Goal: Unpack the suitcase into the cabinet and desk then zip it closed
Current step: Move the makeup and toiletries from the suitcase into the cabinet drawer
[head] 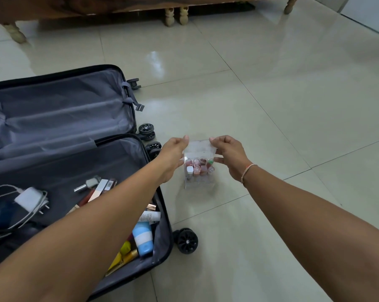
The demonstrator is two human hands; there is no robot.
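Suitcase (pixel 79 149) lies open flat on the tiled floor (pixel 271 105), left of frame. We hold a clear organizer box (pixel 198 168) of small bottles over the floor just right of it. Left hand (pixel 173 153) pinches the box's top left edge, right hand (pixel 230 158) pinches the top right. Near half holds a white charger (pixel 29 199), blue tube (pixel 142 238) and other cosmetics.
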